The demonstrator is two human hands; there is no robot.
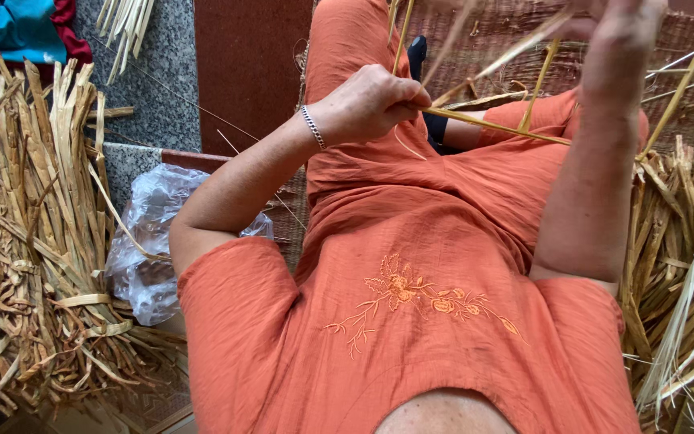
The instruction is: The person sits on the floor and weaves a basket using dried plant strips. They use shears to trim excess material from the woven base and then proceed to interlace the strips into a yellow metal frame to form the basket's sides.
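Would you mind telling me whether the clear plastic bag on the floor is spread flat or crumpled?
Crumpled: the clear plastic bag sits bunched in creased folds beside the dried reed pile.

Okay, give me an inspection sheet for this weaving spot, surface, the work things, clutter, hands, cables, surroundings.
Surface: woven mat under the seated person's legs; grey stone floor beside it.
Job's things: long straw strips stretched between both hands across the lap.
Clutter: crumpled clear plastic bag by the left elbow.
Hands: left hand closed, pinching the strips; right hand raised and motion-blurred among the strips, grip unclear.
Cables: nothing seen.
Surroundings: dried straw pile on the person's left, another straw heap on the right; blue and red cloth in the top corner.
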